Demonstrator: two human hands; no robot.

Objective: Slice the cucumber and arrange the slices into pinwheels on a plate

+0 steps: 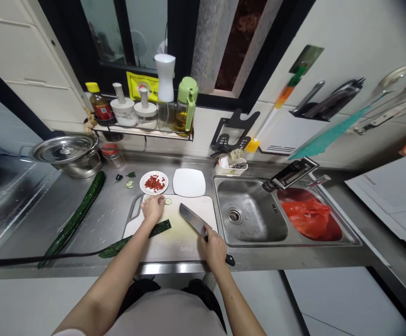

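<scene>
My right hand [215, 248] grips the black handle of a kitchen knife [192, 218], its blade lying slantwise low over the right half of the white cutting board [178, 245]. Near the board's top left, my left hand [153, 208] is closed with curled fingers; whatever they hold is hidden. Thin cucumber slices [168, 201] lie on the board beside those fingers. A cut cucumber [160, 227] lies across the board's left edge, passing under my left forearm. A second, whole cucumber [77, 212] rests on the steel counter to the left.
Behind the board stand a plate of red pieces [154, 182] and a white square plate [189, 182]. Cucumber scraps [129, 184] lie nearby. At right is the sink [248, 235], with a red bag [306, 218]. A lidded pot [68, 154] and a bottle shelf [143, 132] are at the back.
</scene>
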